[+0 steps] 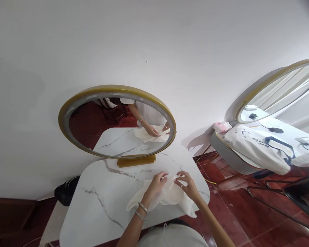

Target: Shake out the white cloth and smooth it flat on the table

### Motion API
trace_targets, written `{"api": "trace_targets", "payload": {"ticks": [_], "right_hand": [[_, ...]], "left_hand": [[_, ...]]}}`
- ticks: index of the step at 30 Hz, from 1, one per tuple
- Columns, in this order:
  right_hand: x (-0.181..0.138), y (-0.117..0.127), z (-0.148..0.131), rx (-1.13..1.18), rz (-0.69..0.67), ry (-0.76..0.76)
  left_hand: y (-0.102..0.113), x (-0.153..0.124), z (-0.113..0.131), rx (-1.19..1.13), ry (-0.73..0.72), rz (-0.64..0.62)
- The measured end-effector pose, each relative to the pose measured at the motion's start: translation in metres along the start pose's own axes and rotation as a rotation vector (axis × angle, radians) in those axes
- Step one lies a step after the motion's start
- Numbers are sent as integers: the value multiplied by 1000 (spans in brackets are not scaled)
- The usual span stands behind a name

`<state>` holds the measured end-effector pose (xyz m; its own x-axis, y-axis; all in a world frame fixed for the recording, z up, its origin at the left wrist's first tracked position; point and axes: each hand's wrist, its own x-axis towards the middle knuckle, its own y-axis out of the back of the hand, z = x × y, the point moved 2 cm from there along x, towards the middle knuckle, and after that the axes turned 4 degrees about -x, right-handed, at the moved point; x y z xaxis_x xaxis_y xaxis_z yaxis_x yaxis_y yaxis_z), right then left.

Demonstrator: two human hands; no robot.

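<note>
White marble table (98, 206) is standing against a plain white wall (144, 44). Round gold-rimmed mirror (117, 121) is sitting upright on its gold base (136, 160) at the table's far edge, reflecting red floor and chair legs. Black bag (67, 192) is lying just beside the table's left corner. Red floor (234, 206) is showing at right, with a yellow cable (208, 180) running across it. Second table (229, 157) is standing well apart at right, carrying a second mirror (280, 89), a white bag (257, 147) and a pink pack (221, 127).

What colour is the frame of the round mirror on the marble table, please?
The mirror frame is gold, clearest in the head view.
</note>
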<state>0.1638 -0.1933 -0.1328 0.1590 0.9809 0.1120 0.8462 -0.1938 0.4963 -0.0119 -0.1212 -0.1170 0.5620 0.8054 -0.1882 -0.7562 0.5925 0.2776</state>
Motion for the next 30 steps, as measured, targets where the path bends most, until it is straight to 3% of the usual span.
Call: {"api": "trace_targets", "payload": {"ticks": [3,8,19,25,28,30], "right_hand": [[4,1,-5,155,25,-53],[11,-5,-11,516,-166,-292],[15,0,-22,579,-87,-438],[16,8,-41,596,7,-424],[17,16,-52,605,54,-380],[17,24,-56,611,87,-354]], "left_hand": [[-5,-6,7,-48,-17,-8],[-9,-16,13,-124,-32,30],[-8,-33,23,-63,-65,56],[-9,-78,-3,466,-190,319],[-2,-92,-23,571,-149,455],[10,-98,-30,571,-109,471]]}}
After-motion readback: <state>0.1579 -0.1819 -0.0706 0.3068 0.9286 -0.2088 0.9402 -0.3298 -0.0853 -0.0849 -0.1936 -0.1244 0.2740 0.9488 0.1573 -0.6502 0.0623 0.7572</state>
